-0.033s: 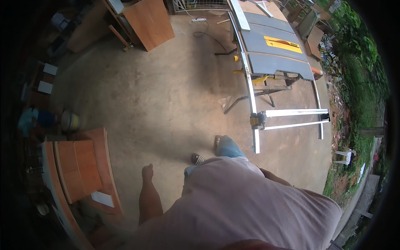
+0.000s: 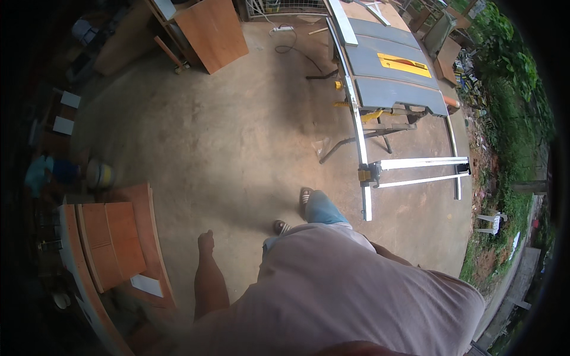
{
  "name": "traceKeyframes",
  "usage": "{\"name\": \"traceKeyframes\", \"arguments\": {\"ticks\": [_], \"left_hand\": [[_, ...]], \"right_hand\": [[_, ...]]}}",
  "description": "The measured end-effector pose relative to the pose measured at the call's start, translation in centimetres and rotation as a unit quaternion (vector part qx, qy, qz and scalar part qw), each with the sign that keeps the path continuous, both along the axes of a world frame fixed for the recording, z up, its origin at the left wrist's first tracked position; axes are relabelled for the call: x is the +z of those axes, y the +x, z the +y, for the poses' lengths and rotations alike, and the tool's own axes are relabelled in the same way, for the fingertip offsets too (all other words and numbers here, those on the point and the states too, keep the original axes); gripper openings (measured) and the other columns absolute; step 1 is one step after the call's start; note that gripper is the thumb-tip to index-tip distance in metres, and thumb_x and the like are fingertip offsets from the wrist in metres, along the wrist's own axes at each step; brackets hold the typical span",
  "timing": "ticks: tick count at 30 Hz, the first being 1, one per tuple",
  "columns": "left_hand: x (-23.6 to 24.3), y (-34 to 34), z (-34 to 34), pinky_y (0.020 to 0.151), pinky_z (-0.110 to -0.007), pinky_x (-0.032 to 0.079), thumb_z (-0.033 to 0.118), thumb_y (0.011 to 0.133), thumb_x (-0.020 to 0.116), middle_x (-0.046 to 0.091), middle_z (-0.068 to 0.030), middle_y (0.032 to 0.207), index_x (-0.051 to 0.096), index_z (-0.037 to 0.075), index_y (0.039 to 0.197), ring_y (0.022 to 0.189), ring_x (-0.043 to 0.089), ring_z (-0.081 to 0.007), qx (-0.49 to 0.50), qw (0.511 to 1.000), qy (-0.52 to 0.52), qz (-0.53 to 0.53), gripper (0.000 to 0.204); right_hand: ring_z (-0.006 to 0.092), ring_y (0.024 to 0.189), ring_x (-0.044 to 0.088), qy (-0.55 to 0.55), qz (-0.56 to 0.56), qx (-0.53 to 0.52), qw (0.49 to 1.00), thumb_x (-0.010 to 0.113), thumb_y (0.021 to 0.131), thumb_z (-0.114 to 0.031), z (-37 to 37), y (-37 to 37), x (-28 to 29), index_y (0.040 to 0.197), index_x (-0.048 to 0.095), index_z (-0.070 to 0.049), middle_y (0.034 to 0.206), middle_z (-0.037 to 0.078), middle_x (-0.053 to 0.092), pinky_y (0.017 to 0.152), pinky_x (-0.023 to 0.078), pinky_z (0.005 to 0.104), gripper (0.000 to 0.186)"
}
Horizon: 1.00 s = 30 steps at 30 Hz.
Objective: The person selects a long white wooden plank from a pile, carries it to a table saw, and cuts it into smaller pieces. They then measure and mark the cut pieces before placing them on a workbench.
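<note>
Concrete floor (image 2: 237, 130) all round, table saw (image 2: 386, 82) up front-right, orange-brown wooden unit (image 2: 127, 234) off left. On my feed the left hand (image 2: 205, 243) just swung slightly outward, so nothing's visibly being handled; can't tell if its fingers are clenched, right hand's hidden.

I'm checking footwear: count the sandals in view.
2, both worn: the right sandal is farther forward, at the end of the blue trouser leg; the left sandal is lower and to its left. The dark edges may hide others.
</note>
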<state>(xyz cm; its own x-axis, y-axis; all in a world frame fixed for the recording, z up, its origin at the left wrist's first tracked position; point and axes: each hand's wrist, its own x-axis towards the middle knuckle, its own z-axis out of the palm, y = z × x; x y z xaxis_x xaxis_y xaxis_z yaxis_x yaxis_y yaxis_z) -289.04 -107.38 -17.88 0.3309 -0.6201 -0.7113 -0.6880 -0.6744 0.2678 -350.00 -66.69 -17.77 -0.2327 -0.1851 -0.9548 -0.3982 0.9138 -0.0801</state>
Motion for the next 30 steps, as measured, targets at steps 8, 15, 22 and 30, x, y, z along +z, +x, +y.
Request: {"name": "traceKeyframes", "arguments": {"ticks": [8,15,22,30], "left_hand": [[4.0,-11.1,-19.9,0.085,-0.045,0.05,0.032,0.099,0.052,0.064,-0.0153,0.114,0.055,-0.002,0.126,0.098,0.064,-0.029,-0.069,0.994,-0.014,0.081,0.043],[10.1,-18.9,-26.5,0.077,-0.038,0.053,0.028,0.095,0.059,0.068,-0.0137,0.105,0.063,-0.003,0.118,0.088,0.067,-0.0248,-0.279,0.952,0.011,0.129,0.039],[10.8,-16.9,-38.5,0.074,-0.036,0.053,0.036,0.095,0.059,0.066,-0.0096,0.092,0.066,-0.001,0.111,0.08,0.064,-0.0199,-0.316,0.946,0.02,0.063,0.041],[12.9,-23.7,-54.1,0.072,-0.037,0.053,0.039,0.095,0.058,0.066,-0.0092,0.09,0.067,0.0,0.107,0.079,0.063,-0.0196,-0.36,0.927,0.106,0.004,0.042]], "right_hand": [[0.0316,0.083,0.072,-0.036,-0.046,-0.074,0.996,0.059,0.088,-0.031,-15.1,5.0,-2.9,0.108,0.071,0.001,0.093,0.017,0.073,0.068,0.058,0.0448,0.039],[0.0341,0.084,0.072,-0.13,0.01,-0.172,0.976,0.061,0.086,-0.032,-29.8,-0.2,-4.8,0.111,0.07,0.002,0.097,0.02,0.072,0.069,0.058,0.0459,0.044],[0.0445,0.142,0.032,-0.168,0.299,-0.34,0.876,0.057,0.083,-0.021,-47.9,-8.7,2.4,0.152,0.018,0.006,0.154,0.031,0.028,0.113,0.036,0.0439,0.084],[0.0412,0.134,0.041,-0.049,0.261,-0.423,0.867,0.057,0.085,-0.028,-50.9,-12.6,3.1,0.142,0.032,0.003,0.147,0.028,0.037,0.11,0.037,0.0445,0.07]]}}
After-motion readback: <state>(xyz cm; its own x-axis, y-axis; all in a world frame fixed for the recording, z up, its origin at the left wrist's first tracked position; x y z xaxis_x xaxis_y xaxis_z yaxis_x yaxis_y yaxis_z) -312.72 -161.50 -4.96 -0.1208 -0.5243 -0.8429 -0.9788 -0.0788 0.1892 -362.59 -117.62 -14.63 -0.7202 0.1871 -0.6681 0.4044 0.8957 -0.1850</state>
